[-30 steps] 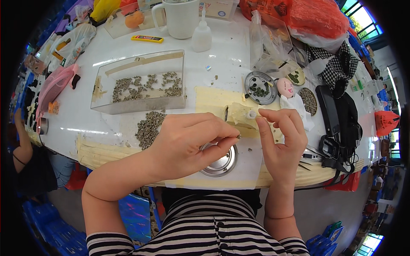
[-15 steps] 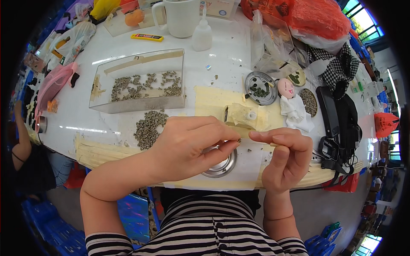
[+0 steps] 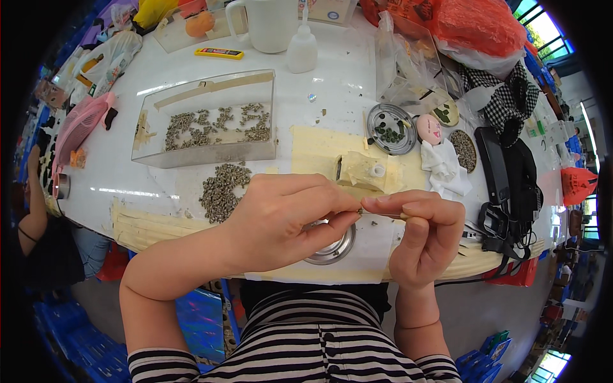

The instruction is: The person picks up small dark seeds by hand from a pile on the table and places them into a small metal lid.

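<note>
A tiny dark piece sits pinched where the two hands meet, just above the round metal dish at the near edge of the white table; it is too small to tell more than its colour. The left hand closes thumb and forefinger narrowly on it, the other fingers curled loosely over the dish and hiding much of it. The right hand touches the same spot from the other side with thumb and forefinger tips pressed together, its remaining fingers folded down into the palm. Half a second ago the right hand's fingers stood a little more open and slightly apart from the left hand; a second ago that hand was raised with its fingers upright, so it has since tipped over and closed in until the fingertips touch. The left hand has barely shifted over the dish. Beyond the dish, farther up the table, lies a pale yellow sheet with a small white ring on it. Left of the dish a loose heap of small grey-green pieces lies on the table, and behind that heap stands a clear plastic box holding more of them. Right of the dish, farther back, rest a round tin and a small doll in white cloth.
</note>
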The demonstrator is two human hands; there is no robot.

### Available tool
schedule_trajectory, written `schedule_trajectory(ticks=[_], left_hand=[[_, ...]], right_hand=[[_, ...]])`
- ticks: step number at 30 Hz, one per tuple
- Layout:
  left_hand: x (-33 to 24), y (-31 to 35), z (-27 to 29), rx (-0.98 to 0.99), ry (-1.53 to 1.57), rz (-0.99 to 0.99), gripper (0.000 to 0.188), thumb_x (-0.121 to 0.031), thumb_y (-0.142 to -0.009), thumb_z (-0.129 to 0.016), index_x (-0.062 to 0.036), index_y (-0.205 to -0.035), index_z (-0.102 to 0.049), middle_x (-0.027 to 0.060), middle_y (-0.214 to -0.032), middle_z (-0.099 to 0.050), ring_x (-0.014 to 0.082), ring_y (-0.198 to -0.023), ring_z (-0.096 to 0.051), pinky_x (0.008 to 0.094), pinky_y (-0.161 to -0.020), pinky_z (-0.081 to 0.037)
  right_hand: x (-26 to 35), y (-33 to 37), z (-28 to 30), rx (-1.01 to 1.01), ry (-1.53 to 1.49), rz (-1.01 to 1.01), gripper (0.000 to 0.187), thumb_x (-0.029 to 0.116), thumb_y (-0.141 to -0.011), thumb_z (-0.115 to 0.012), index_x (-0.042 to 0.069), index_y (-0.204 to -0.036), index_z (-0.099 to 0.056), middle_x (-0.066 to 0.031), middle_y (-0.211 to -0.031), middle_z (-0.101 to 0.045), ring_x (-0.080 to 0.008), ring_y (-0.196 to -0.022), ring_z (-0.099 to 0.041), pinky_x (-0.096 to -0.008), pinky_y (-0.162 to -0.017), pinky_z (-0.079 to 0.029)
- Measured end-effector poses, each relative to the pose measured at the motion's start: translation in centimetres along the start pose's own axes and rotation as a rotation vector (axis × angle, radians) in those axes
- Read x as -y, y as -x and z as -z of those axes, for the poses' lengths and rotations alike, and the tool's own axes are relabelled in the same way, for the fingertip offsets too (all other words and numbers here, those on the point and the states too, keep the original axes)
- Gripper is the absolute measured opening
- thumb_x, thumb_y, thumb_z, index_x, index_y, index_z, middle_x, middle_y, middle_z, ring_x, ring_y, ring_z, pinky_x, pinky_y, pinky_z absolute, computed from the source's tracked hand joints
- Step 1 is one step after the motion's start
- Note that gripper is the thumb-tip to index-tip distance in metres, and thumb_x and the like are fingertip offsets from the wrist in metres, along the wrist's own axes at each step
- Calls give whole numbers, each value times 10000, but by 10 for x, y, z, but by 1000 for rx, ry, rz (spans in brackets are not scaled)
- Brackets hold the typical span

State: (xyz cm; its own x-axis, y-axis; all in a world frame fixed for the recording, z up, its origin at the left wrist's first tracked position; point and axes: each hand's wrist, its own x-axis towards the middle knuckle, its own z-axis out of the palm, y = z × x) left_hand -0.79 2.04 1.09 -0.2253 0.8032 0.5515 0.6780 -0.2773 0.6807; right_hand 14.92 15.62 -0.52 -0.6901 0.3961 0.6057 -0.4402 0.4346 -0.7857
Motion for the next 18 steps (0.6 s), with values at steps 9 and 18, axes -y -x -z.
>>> schedule_trajectory(ticks=[9,18], left_hand=[[0,1,0,-1,2,14,169,23,-765,-779,-13,-922,-730,72,-796,-718,174,-635,-680,262,-545,-519],[1,0,-1,-17,11,-12,170,27,-763,-780,-13,-920,-730,70,-791,-716,172,-628,-674,263,-539,-511]], right_hand=[[-1,1,0,-8,58,19,91,39,-1025,-495,-24,-1091,-491,-220,-989,-682,-277,-918,-719,-345,-810,-584],[0,1,-1,-32,51,9,87,29,-1021,-496,-26,-1089,-496,-216,-981,-682,-263,-912,-717,-329,-810,-575]])
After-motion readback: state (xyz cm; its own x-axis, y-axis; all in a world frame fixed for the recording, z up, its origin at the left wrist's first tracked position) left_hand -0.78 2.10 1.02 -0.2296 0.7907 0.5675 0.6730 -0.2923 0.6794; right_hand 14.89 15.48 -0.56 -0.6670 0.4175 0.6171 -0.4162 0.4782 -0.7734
